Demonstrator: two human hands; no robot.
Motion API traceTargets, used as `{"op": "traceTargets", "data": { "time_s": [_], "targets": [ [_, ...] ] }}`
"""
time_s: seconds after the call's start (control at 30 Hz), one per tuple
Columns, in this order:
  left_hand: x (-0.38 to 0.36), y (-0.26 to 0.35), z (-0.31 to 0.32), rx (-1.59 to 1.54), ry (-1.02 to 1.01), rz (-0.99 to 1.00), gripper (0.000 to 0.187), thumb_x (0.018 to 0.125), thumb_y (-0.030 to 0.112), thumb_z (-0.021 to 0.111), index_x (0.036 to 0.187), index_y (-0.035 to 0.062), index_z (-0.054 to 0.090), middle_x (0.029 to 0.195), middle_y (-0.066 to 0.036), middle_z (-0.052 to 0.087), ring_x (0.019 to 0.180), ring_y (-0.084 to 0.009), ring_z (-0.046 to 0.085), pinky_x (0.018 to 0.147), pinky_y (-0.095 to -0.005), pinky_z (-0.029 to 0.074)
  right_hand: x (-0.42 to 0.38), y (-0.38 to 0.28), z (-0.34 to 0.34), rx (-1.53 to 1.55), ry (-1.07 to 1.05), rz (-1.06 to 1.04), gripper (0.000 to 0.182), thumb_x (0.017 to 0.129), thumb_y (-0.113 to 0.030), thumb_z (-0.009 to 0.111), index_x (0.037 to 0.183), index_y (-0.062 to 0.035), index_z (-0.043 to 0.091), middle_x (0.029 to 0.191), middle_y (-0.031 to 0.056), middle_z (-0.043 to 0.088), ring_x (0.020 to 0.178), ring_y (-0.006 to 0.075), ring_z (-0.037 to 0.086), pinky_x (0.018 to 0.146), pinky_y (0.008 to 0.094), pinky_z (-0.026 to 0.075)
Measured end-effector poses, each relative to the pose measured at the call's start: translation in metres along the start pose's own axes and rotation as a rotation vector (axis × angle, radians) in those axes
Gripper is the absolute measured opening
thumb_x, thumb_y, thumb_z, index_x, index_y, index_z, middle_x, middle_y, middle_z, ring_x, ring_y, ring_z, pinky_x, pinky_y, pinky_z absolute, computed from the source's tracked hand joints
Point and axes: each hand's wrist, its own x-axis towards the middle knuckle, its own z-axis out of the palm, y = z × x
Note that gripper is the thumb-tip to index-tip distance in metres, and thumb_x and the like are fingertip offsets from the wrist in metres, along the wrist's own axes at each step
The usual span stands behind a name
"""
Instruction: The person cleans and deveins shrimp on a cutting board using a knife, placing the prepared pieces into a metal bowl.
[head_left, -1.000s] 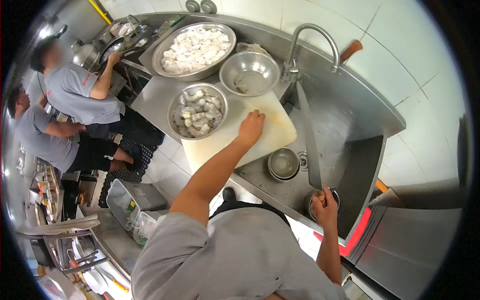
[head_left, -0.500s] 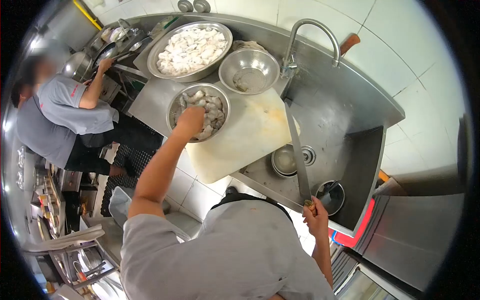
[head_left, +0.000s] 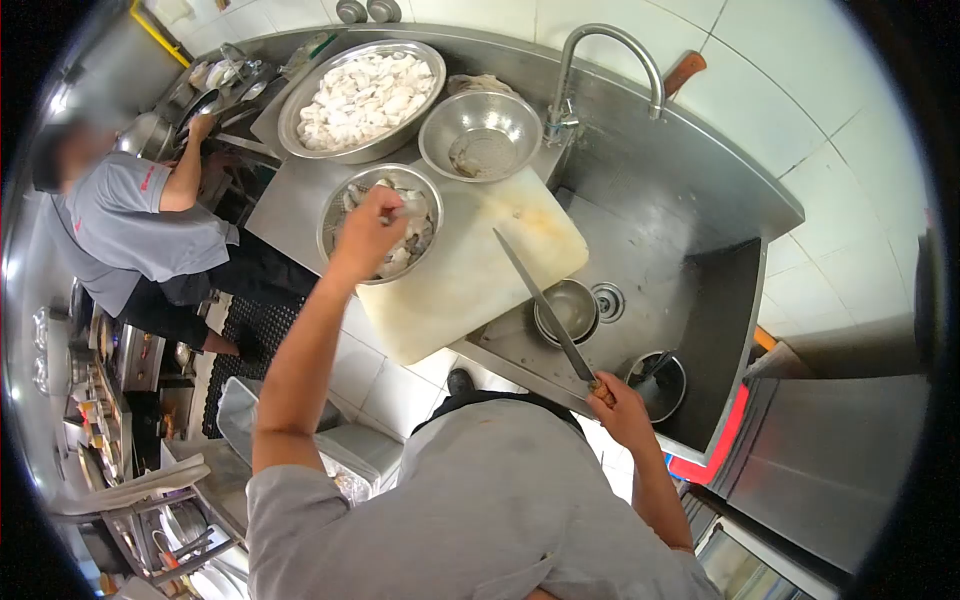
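Observation:
My right hand (head_left: 622, 410) is closed around the handle of a long knife (head_left: 541, 302), its blade pointing up and left across the edge of a white cutting board (head_left: 470, 270). Over a perforated metal colander (head_left: 435, 240) of peeled raw shrimp (head_left: 418, 232), my left hand (head_left: 368, 235) is closed in a pinch. Pale, greyish shrimp shows at its fingertips. A second colander (head_left: 500, 125), with a little shrimp at its bottom, stands behind the board. Beside it is a large metal basin (head_left: 290, 125) full of whitish cut pieces (head_left: 365, 100).
On the right is a steel sink (head_left: 680, 240) with a curved faucet (head_left: 610, 35), a metal bowl (head_left: 570, 310) and a dark-filled pot (head_left: 660, 385). A wooden-handled tool (head_left: 686, 72) sits behind the faucet. Co-workers (head_left: 165, 215) stand at the left by pans.
My left hand has lifted from among the shrimp with its fingers pinched. My right hand has swung the knife leftward, so its tip now lies over the cutting board.

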Motion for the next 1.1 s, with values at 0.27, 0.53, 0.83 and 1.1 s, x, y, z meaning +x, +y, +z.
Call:
{"op": "traceTargets", "data": {
  "time_s": [0.27,0.53,0.83,1.1],
  "targets": [
    [-0.067,-0.009,0.108,0.413,-0.296,0.444,0.033,0.077,0.01,0.071,0.104,0.0046,0.053,0.104,-0.014,0.058,0.1,-0.0344,0.056,0.085,-0.0428,0.046,0.004,-0.013,-0.025,-0.079,-0.081,-0.06,0.039,0.088,-0.017,0.064,0.122,-0.0011,0.053,0.081,0.0155,0.061,0.072,0.0235,0.06,0.067,0.0367,0.048],
    [-0.061,0.007,0.138,0.336,-0.203,0.269,0.035,0.077,0.01,0.072,0.108,0.003,0.056,0.11,-0.015,0.059,0.102,-0.0343,0.055,0.088,-0.043,0.045,0.008,-0.032,-0.038,-0.392,-0.139,-0.002,0.029,0.094,-0.027,0.053,0.108,-0.002,0.051,0.088,0.0251,0.066,0.086,0.0427,0.066,0.075,0.0516,0.05],
    [-0.054,0.004,0.133,0.261,-0.206,0.304,0.039,0.079,0.006,0.069,0.116,0.0024,0.057,0.114,-0.014,0.058,0.104,-0.0344,0.055,0.091,-0.0428,0.045,0.019,-0.058,-0.063,-0.721,-0.106,-0.073,0.026,0.098,-0.032,0.047,0.103,-0.0065,0.052,0.088,0.0193,0.066,0.081,0.0387,0.067,0.068,0.0513,0.053],
    [-0.053,0.001,0.134,0.263,-0.195,0.291,0.04,0.078,0.005,0.069,0.116,0.0023,0.058,0.114,-0.011,0.058,0.103,-0.0324,0.056,0.09,-0.0417,0.046,0.014,-0.077,-0.08,-0.832,-0.09,-0.173,0.025,0.099,-0.031,0.047,0.104,-0.0067,0.051,0.084,0.0181,0.066,0.076,0.0382,0.067,0.066,0.0482,0.055]
  ]
}}
